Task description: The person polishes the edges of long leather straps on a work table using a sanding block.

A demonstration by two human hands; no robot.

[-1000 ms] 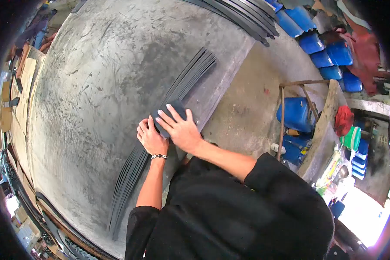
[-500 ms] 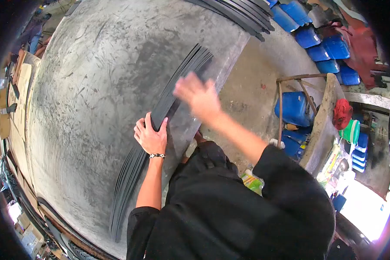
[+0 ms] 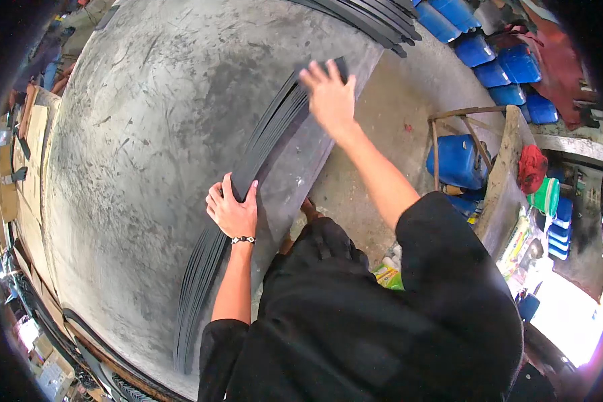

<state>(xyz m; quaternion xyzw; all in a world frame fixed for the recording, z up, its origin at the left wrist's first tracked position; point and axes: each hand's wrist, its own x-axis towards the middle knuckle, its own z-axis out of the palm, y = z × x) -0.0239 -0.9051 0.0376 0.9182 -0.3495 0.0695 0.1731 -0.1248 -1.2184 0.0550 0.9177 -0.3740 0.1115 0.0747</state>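
A bundle of long, thin black strips [image 3: 264, 137] lies curved along the right side of a grey, scuffed table [image 3: 127, 154]. My left hand [image 3: 233, 211] is wrapped around the middle of the bundle, thumb on one side and fingers on the other, pressing it to the tabletop. At the bundle's far end, my right hand [image 3: 331, 97] has its fingers spread, over or against the strips. Whether its fingertips touch them cannot be made out. Below my left hand, the near ends of the strips fan slightly apart.
More black strips [image 3: 375, 20] lie at the table's far edge. Blue containers [image 3: 476, 50] stand on the floor at upper right. A frame stand [image 3: 509, 151] holds a red cloth [image 3: 531, 169] beside a green bucket [image 3: 547, 196]. Flat cardboard [image 3: 37, 157] lines the left side.
My right hand has moved up and away from me, from beside the middle of the strips to their far end. My left hand has stayed in place on the bundle.
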